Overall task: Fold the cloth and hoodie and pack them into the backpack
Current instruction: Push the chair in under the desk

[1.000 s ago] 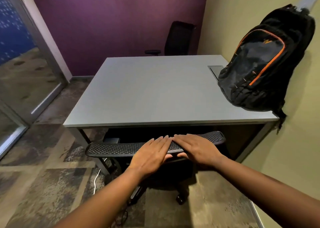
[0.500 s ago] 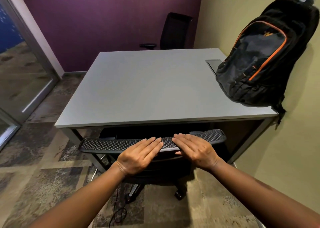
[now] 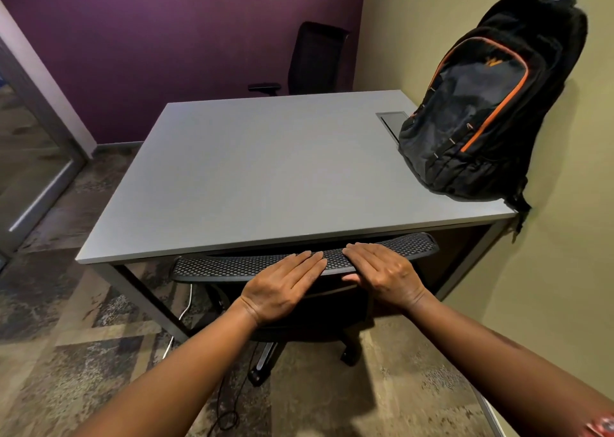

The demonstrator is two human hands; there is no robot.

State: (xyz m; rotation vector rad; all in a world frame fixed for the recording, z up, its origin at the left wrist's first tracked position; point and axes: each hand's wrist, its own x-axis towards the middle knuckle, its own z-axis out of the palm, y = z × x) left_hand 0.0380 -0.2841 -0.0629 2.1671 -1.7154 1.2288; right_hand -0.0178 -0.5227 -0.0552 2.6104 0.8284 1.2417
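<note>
1. The left hand (image 3: 282,292) lies palm down on the top edge of the chair back (image 3: 232,265), fingers straight and close together, released, pointing up and to the right across the mesh.
2. The right hand (image 3: 382,273) lies just beside it on the same edge, palm down; its fingers reach flat over the mesh and the thumb tucks under the rim, so it lightly grasps the chair back. A narrow strip of mesh shows between the two sets of fingertips.
3. The chair is pushed under the desk (image 3: 265,177); the top of its back sits just below and in front of the desk's near edge, touching or nearly so; I cannot tell which.
4. The backpack (image 3: 481,111), black with orange trim, stands on the desk's far right part, leaning against the yellow wall (image 3: 571,270). It is well apart from both hands, up and to the right of the right hand, closer to that hand than to the left.
5. Its base sits close to the desk's right edge, and a strap hangs over the near right corner.
6. A cable hatch (image 3: 392,119) lies in the desk top just left of the backpack, partly hidden by it.
7. From the backpack leftward the grey top is flat to its left and near edges.
8. A second chair (image 3: 315,57) stands behind the desk at the purple wall (image 3: 166,37).
9. Patterned carpet (image 3: 83,353) spreads left of the desk; cables (image 3: 229,413) trail on it below the chair.
</note>
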